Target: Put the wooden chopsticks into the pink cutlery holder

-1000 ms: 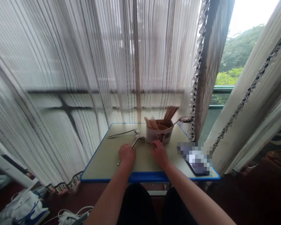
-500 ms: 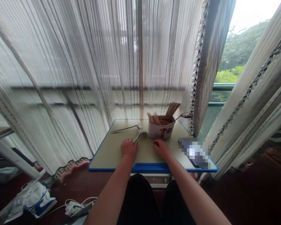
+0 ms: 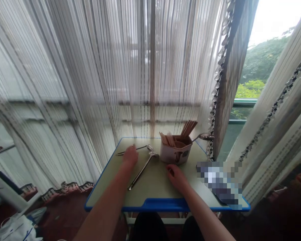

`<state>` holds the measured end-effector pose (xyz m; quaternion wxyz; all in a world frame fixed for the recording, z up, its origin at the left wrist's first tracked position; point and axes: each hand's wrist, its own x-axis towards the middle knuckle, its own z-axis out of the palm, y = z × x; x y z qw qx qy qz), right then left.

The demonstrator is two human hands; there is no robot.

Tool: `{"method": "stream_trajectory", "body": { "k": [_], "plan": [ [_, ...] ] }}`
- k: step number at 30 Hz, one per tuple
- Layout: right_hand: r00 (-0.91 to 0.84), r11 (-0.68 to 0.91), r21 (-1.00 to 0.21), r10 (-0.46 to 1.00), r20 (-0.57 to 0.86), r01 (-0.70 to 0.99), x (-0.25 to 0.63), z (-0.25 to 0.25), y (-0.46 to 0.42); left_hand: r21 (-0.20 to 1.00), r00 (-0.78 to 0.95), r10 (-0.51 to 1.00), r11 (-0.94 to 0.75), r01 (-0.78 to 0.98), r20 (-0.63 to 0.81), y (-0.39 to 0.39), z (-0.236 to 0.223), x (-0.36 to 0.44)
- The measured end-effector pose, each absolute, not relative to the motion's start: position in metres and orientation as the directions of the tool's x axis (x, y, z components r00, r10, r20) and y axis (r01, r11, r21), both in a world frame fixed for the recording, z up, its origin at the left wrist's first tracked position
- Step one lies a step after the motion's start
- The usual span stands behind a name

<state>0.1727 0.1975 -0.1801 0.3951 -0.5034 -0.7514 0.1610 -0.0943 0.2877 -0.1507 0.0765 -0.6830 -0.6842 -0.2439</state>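
On the left half of the table (image 3: 150,187), my left hand (image 3: 130,156) covers the middle of the far long-handled metal utensil (image 3: 141,147). Its handle shows on both sides of the hand; my fingers are mostly hidden, so a grip cannot be made out. Nearer to me, a second long-handled metal utensil (image 3: 141,174) lies slantwise, touched by neither hand. Its head points away from me, close to the first one's head. My right hand (image 3: 177,177) rests loosely curled on the table, with nothing visible in it, just in front of the white utensil holder (image 3: 174,154).
Wooden chopsticks (image 3: 189,129) and other pale sticks stand in the holder, and a metal spoon (image 3: 205,136) leans out to the right. A pixelated flat object (image 3: 219,185) lies at the right edge. Sheer curtains (image 3: 102,67) hang behind the table.
My left hand has left the nearer utensil, which now lies on the table, and moved forward and left to the far one. My right hand stays put. The view has tilted slightly up.
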Motion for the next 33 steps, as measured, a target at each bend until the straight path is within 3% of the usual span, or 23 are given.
{"method": "stream_trajectory", "body": {
  "k": [10, 17, 24, 28, 33],
  "plan": [
    [-0.215, 0.408, -0.627, 0.907, 0.363, 0.664, 0.173, -0.177, 0.197, 0.164, -0.049, 0.931, -0.012, 0.986, 0.361, 0.295, -0.169, -0.095],
    [-0.211, 0.401, -0.616, 0.909, 0.36, 0.678, 0.175, -0.178, 0.198, 0.25, -0.063, 0.926, -0.034, 0.968, 0.371, 0.288, -0.162, -0.092],
    [-0.186, 0.404, -0.651, 0.906, 0.379, 0.643, 0.175, -0.178, 0.2, 0.374, -0.086, 0.85, -0.137, 0.917, 0.52, 0.271, -0.155, -0.088],
    [-0.165, 0.453, -0.709, 0.883, 0.439, 0.54, 0.164, -0.165, 0.2, 0.468, -0.039, 0.761, -0.357, 0.809, 0.648, 0.252, -0.146, -0.075],
    [-0.126, 0.355, -0.899, 0.935, 0.333, 0.257, 0.132, -0.149, 0.195, 0.472, -0.079, 0.636, -0.477, 0.742, 0.768, 0.213, -0.141, -0.056]
  ]
}}
